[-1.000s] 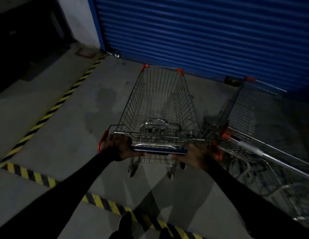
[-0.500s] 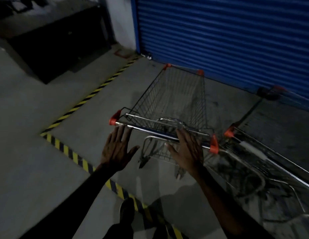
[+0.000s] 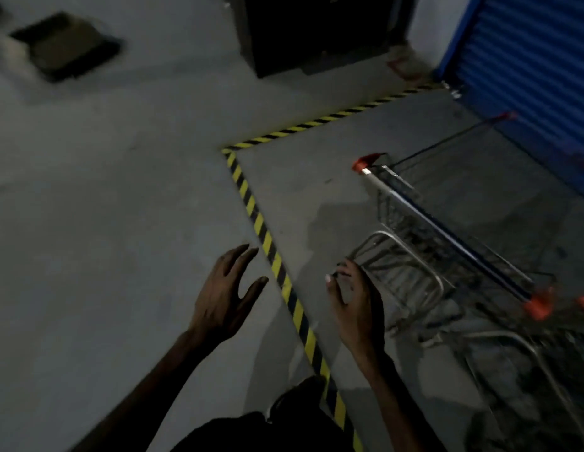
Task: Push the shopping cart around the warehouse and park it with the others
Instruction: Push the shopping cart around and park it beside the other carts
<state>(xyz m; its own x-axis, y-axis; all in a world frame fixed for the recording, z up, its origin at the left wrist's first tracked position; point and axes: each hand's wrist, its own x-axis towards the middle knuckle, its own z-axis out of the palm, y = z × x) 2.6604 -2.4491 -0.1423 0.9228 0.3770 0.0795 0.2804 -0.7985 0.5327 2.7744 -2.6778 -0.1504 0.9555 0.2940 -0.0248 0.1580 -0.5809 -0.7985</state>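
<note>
The wire shopping cart [image 3: 447, 236], with a blue handle bar and orange end caps, stands at the right inside the yellow-black striped floor zone, facing the blue roller shutter [image 3: 528, 60]. Part of another cart [image 3: 525, 363] shows at the lower right beside it. My left hand [image 3: 223, 295] hangs over bare floor left of the stripe, fingers spread, holding nothing. Just left of the cart's lower frame is my right hand [image 3: 355, 308], fingers relaxed and off the handle.
Yellow-black hazard tape [image 3: 267, 243] runs up from my foot and turns right toward the shutter. A dark opening [image 3: 316, 31] lies at the top centre. A flat dark object [image 3: 68, 44] lies on the floor at the top left. Grey concrete floor spreads to the left.
Both hands let go of the cart handle and drew back. My view swung left, so the parked cart now sits at the right and open floor fills the left.
</note>
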